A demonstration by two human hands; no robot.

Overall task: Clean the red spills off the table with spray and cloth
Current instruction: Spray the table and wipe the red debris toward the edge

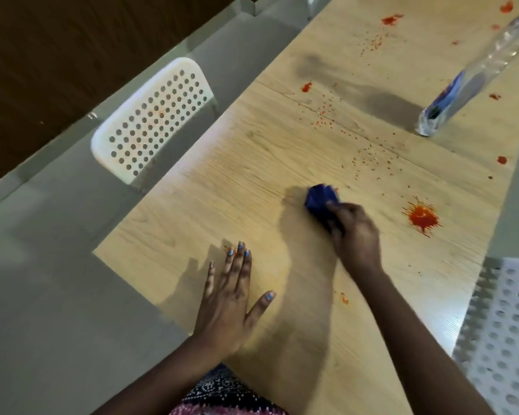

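My right hand (pixel 354 232) is shut on a bunched dark blue cloth (pixel 319 200) and presses it onto the light wooden table (pixel 222 205) near the middle. My left hand (pixel 231 298) lies flat on the table with its fingers spread and holds nothing. A large red splat (pixel 422 217) lies just right of the cloth. Smaller red spots (pixel 306 87) and fine red specks (pixel 372 157) are scattered further away, and a small red smear (pixel 344 299) lies near my right forearm. A clear spray bottle (pixel 474 76) with a blue label stands at the far right.
A white perforated chair (pixel 150 121) stands at the table's left side. Another perforated white chair (pixel 504 330) sits at the right edge. More red spots (pixel 391 19) mark the table's far end. The grey floor (pixel 57 265) lies to the left.
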